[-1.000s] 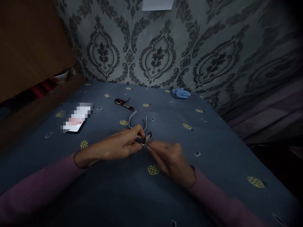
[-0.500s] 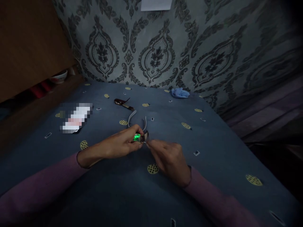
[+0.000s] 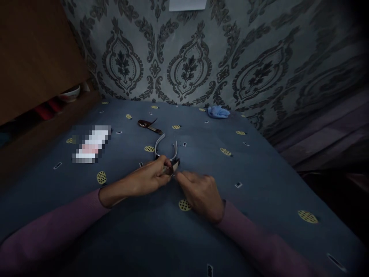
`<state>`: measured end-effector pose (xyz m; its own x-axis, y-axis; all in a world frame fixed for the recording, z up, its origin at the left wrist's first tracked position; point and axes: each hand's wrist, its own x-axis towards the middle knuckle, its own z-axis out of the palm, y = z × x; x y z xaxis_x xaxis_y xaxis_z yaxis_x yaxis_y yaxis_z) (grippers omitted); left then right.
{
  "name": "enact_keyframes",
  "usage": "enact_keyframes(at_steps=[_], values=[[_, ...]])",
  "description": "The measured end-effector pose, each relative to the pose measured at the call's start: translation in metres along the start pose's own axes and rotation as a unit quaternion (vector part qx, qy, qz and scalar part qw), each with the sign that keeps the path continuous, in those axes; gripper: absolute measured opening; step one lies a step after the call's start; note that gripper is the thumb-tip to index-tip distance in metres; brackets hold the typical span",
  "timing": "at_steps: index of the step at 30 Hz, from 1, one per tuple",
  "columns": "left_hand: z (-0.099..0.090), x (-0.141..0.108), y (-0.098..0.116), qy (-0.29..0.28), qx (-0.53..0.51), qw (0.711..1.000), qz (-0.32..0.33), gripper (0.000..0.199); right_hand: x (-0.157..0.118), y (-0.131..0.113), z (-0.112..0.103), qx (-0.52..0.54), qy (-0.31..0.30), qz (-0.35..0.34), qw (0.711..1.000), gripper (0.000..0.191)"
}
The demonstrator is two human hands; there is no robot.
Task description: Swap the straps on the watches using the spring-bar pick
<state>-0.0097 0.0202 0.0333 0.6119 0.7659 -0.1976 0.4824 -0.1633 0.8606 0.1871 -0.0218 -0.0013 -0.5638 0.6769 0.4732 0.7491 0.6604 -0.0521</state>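
My left hand [image 3: 150,175] is closed around a smartwatch whose case is mostly covered by the fingers. Its brown strap [image 3: 175,167], pale on the inside, sticks out toward the right. Close beside it, my right hand [image 3: 198,192] is closed in a pinch. A thin bright metal tip shows between the right fingertips and the strap, but its kind is too small to make out. Just behind my left hand lies a light grey watch band [image 3: 159,142], its two curved ends standing up. Farther back is a brown leather strap [image 3: 148,125].
A phone [image 3: 92,144], its screen pixelated, lies at the left on the blue patterned cloth [image 3: 259,207]. A crumpled light-blue cloth [image 3: 218,112] rests near the wall. A bowl [image 3: 70,94] sits in the wooden cabinet [image 3: 37,50] at left.
The green glow at the watch in my left hand no longer shows; the watch has turned. My right hand has shifted slightly left. The view has moved a little.
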Motion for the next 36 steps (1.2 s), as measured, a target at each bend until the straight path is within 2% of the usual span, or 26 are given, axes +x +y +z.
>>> enact_keyframes(at_steps=[4, 9, 13, 19, 28, 36], values=[[0.003, 0.004, -0.013, -0.038, -0.147, 0.988, -0.023, 0.023, -0.005, 0.003, 0.010, 0.064, -0.016, 0.029, 0.997, 0.031], [0.005, 0.005, -0.020, -0.060, -0.190, 0.979, -0.034, 0.024, -0.006, 0.002, 0.013, 0.058, -0.030, 0.030, 0.997, 0.029], [0.005, 0.004, -0.019, -0.056, -0.188, 0.980, -0.044, 0.021, -0.006, 0.001, 0.013, 0.042, -0.035, 0.026, 0.998, 0.028], [0.007, 0.004, -0.019, -0.043, -0.163, 0.985, -0.041, 0.020, -0.004, 0.006, 0.016, 0.163, -0.045, 0.072, 0.983, 0.025], [0.008, 0.004, -0.026, -0.041, -0.138, 0.989, -0.018, 0.019, -0.003, 0.013, 0.017, 0.213, -0.045, 0.064, 0.974, 0.027], [0.005, 0.004, -0.025, -0.054, -0.151, 0.987, -0.021, 0.019, 0.002, 0.020, 0.003, 0.325, -0.079, 0.067, 0.940, 0.029]])
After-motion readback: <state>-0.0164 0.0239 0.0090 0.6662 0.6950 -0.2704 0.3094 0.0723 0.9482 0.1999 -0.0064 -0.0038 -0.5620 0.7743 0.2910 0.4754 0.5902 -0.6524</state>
